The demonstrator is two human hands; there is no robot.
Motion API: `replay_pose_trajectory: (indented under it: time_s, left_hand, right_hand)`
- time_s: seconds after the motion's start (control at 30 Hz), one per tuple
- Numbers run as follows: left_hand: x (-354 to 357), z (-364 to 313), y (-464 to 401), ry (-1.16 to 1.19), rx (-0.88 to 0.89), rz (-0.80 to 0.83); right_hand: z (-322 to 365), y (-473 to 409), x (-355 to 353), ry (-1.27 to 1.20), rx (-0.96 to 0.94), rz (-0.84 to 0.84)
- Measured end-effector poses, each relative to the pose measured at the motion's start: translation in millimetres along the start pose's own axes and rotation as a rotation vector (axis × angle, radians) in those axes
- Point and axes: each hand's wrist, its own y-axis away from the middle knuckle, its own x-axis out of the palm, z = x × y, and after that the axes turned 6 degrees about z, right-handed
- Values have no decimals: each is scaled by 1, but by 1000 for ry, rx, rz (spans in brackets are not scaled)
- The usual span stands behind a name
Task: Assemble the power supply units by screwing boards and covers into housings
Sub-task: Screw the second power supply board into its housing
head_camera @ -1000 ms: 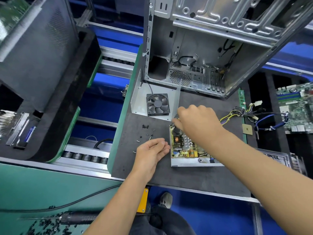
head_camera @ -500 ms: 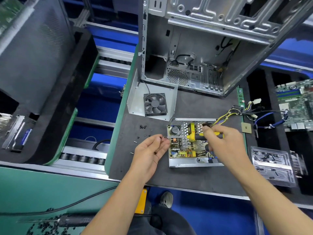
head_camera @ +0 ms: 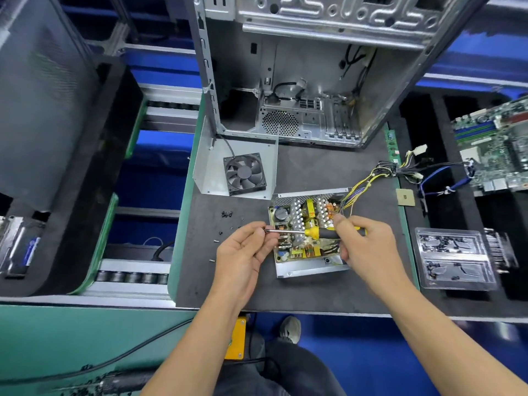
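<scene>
Since half a second ago, the yellow-and-black screwdriver [head_camera: 320, 232] has dropped slightly lower across the open power supply unit [head_camera: 310, 232], with both hands holding nearly as they did. The right hand [head_camera: 364, 247] has its fingers curled round the screwdriver's handle, keeping the tool nearly level above the exposed circuit board [head_camera: 300, 224]. The left hand [head_camera: 244, 252] pinches the metal tip of the shaft between curled fingertips; whether a screw sits there cannot be told. The unit's metal housing lies on a dark foam work mat [head_camera: 314, 287], just in front of the separate cover with fan [head_camera: 243, 174], which lies beside the open computer case [head_camera: 300, 81]. Yellow and black wires [head_camera: 368, 178] run from the unit toward the mat's right edge. Loose screws [head_camera: 226, 215] are scattered on the mat left of the unit. A motherboard [head_camera: 497, 147] lies at far right, a clear plastic tray [head_camera: 454, 258] near it. No writing is legible on any part.
</scene>
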Motion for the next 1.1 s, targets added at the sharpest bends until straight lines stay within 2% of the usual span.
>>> replay_pose_trajectory:
  time_s: [0.17,0.33,0.4,0.5,0.57,0.73,0.9,1.03,1.1]
  left_hand:
    - [4,-2,0,8,26,-30]
    - [5,-4,1,-109,58,-20]
    - [5,-7,1,-150,86,1]
    - [8,-15,2,-182,110,22]
    - [14,-17,4,-213,110,45]
    - [43,-10,11,-296,87,122]
    - [68,3,13,-386,80,187]
    - [80,11,9,-438,33,239]
    - [81,13,6,-472,8,203]
  right_hand:
    - [3,4,0,-46,19,-7]
    - [5,4,-3,2,24,-17]
    - [5,5,-7,-111,75,84]
    - [3,7,-17,-445,143,283]
    - [-2,8,-23,-648,152,314]
    - [-13,8,-28,-988,161,132]
    - [-19,7,-38,-1070,178,22]
    - [-28,4,-53,-1008,156,-27]
    - [-34,2,-63,-984,145,-87]
